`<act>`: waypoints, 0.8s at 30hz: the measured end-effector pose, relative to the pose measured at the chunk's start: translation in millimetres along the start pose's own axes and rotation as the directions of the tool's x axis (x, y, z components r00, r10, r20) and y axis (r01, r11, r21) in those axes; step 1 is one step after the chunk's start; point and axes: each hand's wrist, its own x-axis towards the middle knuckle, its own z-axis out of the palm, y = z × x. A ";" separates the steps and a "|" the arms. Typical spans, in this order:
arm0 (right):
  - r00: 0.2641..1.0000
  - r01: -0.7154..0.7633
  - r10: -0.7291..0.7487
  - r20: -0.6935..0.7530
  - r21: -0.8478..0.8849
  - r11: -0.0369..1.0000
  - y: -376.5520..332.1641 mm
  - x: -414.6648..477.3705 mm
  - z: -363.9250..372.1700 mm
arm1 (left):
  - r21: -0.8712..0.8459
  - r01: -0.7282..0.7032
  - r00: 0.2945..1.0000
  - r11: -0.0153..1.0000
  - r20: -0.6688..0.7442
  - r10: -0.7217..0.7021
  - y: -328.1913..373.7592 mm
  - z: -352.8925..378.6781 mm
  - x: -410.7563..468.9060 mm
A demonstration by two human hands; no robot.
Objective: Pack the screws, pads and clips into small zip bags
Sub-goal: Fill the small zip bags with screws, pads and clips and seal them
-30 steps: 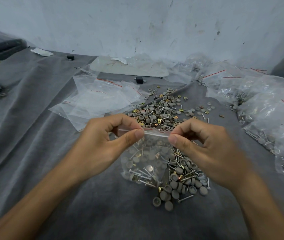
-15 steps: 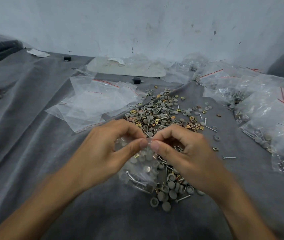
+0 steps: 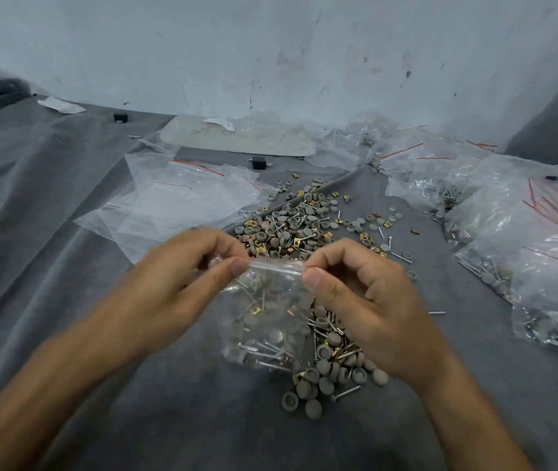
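both hands (image 3: pixel 182 283) (image 3: pixel 366 300) pinch zip bag (image 3: pixel 267 314); grey cloth (image 3: pixel 67 232), scuffed wall (image 3: pixel 271 56).

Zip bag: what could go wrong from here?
1. The left hand and right hand pinch only the top corners of the zip bag; whether its seal is fully pressed cannot be told, so parts might spill into the loose pile below.
2. The screws inside might pierce the thin film.

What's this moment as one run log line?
phase: closing bag | left hand: pinches bag top | right hand: pinches bag top | bag: screws, pads, clips inside | pile: beside bag
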 end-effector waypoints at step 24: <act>0.442 -0.486 0.293 -0.848 0.049 0.873 59.9 -53.7 -154.2 | 0.375 0.385 0.921 0.843 -0.217 -0.324 -106.1 -11.1 22.3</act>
